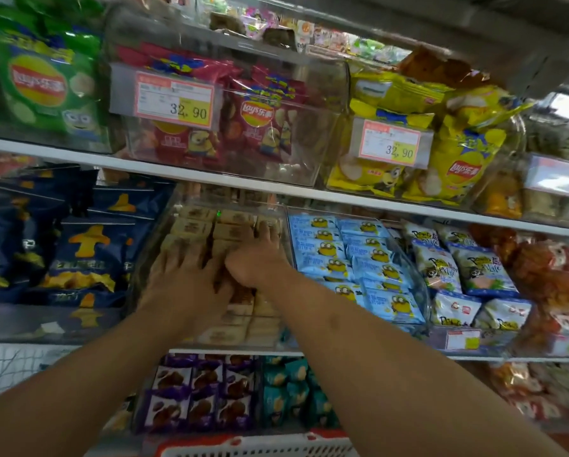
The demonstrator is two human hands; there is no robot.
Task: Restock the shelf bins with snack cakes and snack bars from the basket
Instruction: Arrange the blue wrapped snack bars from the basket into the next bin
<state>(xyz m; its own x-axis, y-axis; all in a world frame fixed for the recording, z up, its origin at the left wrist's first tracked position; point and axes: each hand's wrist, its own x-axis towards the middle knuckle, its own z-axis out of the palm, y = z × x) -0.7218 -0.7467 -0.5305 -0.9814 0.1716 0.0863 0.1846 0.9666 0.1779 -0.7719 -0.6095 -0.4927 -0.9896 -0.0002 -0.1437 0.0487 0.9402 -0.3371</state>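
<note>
I see both hands in clear middle-shelf bin (138,285): left hand (184,275) spread flat on tan snack bars (207,227), right hand (256,258) beside it, fingers curled onto bars, pinch unclear. Bars' long axes run left-right, rows extending far. Basket (256,448) near, below wrists.

Both hands inside clear middle-shelf bin (164,232) at centre. Left hand (181,275) spread flat, fingers straight, pressing on tan snack bars (190,225). Right hand (260,258) just beside it, touching, fingers reaching over bars toward 12 o'clock; grip unclear. Blue minion packets (329,258) at 3 o'clock of bin. Dark blue bags (88,249) at 9. Red chip bags (260,123) at 12. Purple cake packs (197,390) at 6. Red-and-white basket (260,448) rim at bottom edge.
</note>
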